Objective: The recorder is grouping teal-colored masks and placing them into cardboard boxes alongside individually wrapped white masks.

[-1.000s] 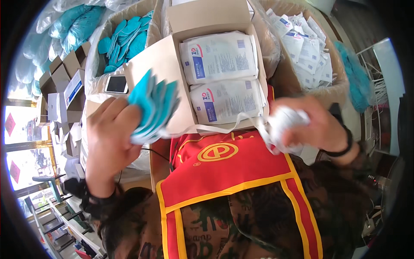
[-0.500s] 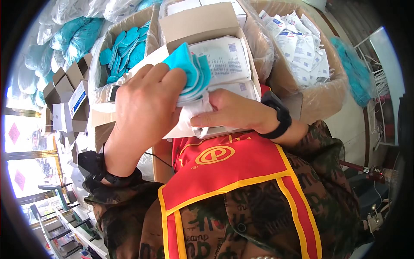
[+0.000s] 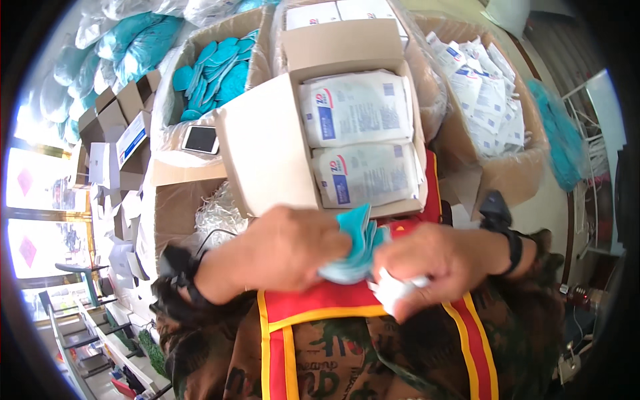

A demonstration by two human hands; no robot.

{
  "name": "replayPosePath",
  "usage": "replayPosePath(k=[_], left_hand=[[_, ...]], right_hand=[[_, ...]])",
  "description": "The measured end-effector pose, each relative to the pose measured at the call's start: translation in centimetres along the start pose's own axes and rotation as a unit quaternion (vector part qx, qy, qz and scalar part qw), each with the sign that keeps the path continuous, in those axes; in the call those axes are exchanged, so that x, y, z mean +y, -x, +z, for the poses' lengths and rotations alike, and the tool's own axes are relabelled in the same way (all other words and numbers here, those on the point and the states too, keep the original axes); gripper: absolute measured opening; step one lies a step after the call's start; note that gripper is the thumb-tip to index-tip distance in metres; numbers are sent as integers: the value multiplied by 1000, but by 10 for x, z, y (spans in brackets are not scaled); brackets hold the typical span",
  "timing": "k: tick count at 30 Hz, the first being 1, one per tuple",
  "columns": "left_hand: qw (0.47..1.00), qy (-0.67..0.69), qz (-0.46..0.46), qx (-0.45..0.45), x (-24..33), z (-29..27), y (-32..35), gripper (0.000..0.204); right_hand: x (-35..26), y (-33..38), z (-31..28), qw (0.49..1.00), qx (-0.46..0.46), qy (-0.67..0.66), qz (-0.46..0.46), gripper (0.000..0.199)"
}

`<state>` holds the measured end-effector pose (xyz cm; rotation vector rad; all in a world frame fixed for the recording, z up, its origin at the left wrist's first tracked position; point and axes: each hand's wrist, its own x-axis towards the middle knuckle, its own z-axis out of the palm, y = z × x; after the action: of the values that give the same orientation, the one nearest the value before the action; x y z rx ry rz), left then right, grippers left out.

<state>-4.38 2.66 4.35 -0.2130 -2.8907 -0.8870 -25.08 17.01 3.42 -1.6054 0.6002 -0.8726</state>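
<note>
In front of my red apron [image 3: 320, 303], my left hand [image 3: 290, 243] is closed on a folded stack of teal pads [image 3: 359, 247] with rounded edges. Close beside the stack, my right hand [image 3: 437, 260] is clenched around a crumpled white plastic wrapper [image 3: 398, 288]. Both hands are a little blurred, and their palms are hidden. Just beyond them stands an open carton [image 3: 263, 150] with its flaps folded out. Inside it lie printed white packets [image 3: 360, 110] in two rows.
At the back left, a plastic-lined box [image 3: 260, 63] holds loose teal pads [image 3: 217, 70], with a phone [image 3: 201, 139] on its near edge. A lined box [image 3: 513, 177] at right is heaped with white packets [image 3: 490, 93]. Folded cartons [image 3: 123, 130] and tied bags [image 3: 137, 43] crowd the left.
Both hands have drawn back from over the carton toward my apron, carrying the teal pads and white wrapper. The packets in the carton and the phone now show fully.
</note>
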Motion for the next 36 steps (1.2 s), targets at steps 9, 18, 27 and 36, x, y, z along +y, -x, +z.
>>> replayPosePath(k=[9,18,27,36], left_hand=[[999,23,-29,-12,19,-35,41,17],[780,224,-452,370,-118,-48,91,42],[750,130,-385,522,-263,-88,92,62],[892,272,-172,316,-63,55,-16,83]], right_hand=[[-43,34,0,997,3,56,43,23],[-22,51,-19,956,206,-46,203,23],[8,26,-24,944,263,-104,169,27],[67,-36,-28,931,272,-228,93,53]])
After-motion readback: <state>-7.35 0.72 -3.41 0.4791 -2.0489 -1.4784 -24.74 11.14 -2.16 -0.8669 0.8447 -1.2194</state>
